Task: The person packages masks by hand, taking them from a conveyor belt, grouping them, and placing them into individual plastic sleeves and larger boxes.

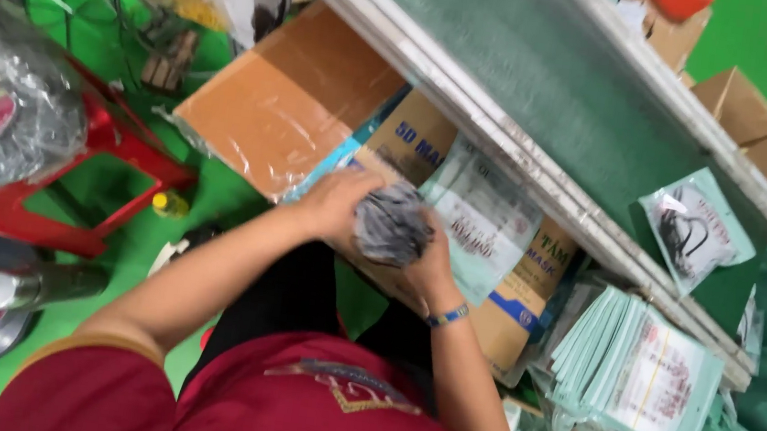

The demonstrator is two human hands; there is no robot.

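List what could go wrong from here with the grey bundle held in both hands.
1. The left hand and right hand squeeze the crumpled grey bundle of masks from both sides; it may get creased further, or loose pieces could drop.
2. The flat pale-green printed pouch lies loose under the bundle on the brown cardboard box, so it could slide off.

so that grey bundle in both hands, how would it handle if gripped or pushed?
Probably floppy: the grey bundle shows crumpled folds, pinched between the left hand and right hand. Likely light for its bulk, as it looks like thin layered sheets. It would likely slump or splay rather than roll.
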